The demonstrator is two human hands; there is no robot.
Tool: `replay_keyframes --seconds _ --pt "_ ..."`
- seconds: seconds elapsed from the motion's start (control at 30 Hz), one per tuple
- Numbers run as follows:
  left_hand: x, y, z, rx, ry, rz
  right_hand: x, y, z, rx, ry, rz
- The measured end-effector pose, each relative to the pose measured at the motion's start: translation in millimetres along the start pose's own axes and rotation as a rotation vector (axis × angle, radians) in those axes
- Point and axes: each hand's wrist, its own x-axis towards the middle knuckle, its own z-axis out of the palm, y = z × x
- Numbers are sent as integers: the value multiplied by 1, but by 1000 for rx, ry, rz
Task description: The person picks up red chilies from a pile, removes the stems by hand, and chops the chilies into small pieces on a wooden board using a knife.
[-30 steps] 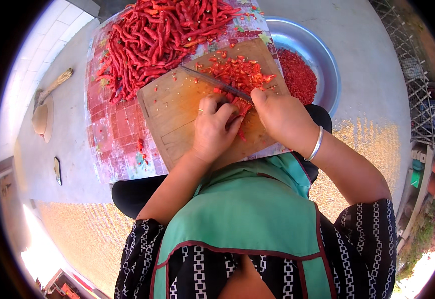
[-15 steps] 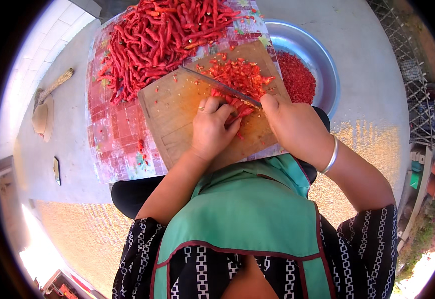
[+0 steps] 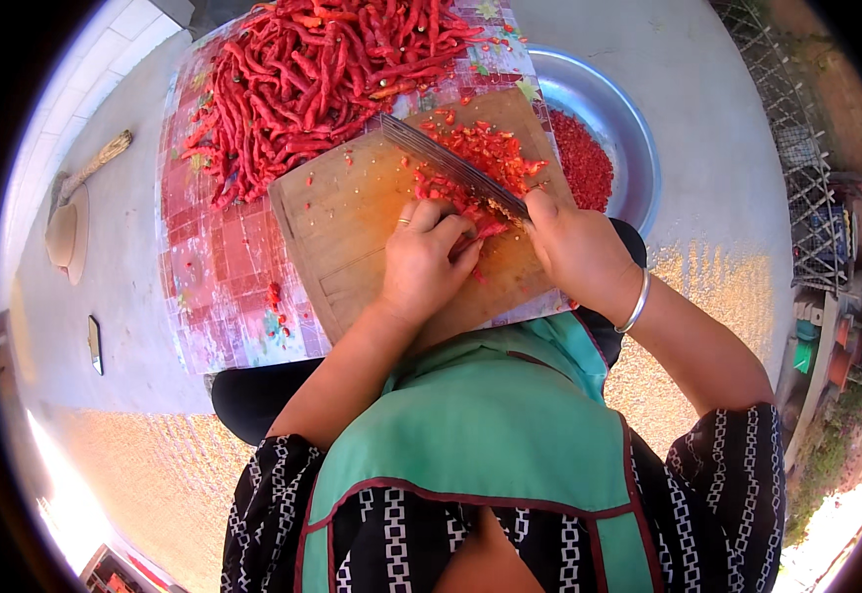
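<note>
My right hand (image 3: 581, 247) grips the handle of a knife (image 3: 451, 163), whose blurred blade slants up and left over the wooden cutting board (image 3: 342, 237). Curled on the board, my left hand (image 3: 429, 259) holds red chili peppers (image 3: 488, 227) by its fingertips, close beside the blade. Beyond the blade lies a heap of chopped red chili (image 3: 495, 148), with seeds and bits scattered around. Part of the held peppers is hidden by my left fingers.
A large pile of whole red chilies (image 3: 322, 79) covers the far part of the checkered tablecloth (image 3: 218, 267). At the right stands a metal basin (image 3: 638, 148) with chopped chili. On the floor at left lie a phone (image 3: 95, 344), a hat (image 3: 65, 242) and a short brush (image 3: 105, 158).
The blade has lifted and shows blurred, its tip slightly farther right. Both hands stay nearly in place, and the whole view has shifted a little.
</note>
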Motion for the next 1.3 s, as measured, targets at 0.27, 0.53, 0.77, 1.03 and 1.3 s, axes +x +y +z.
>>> replay_keyframes --seconds 0.27,0.53,0.77,1.03,1.3 --pt "-1 3 0 49 20 -12 -11 -23 -49 -131 -311 25" --pt "-1 5 -4 14 24 25 -6 -6 -1 -9 -32 37" --pt "-4 5 -1 33 8 12 2 -20 -19 -35 -200 -15" --pt "-2 7 -4 55 -1 10 23 18 23 297 21 92" --pt "8 9 5 86 -39 23 -30 101 -10 196 213 522"
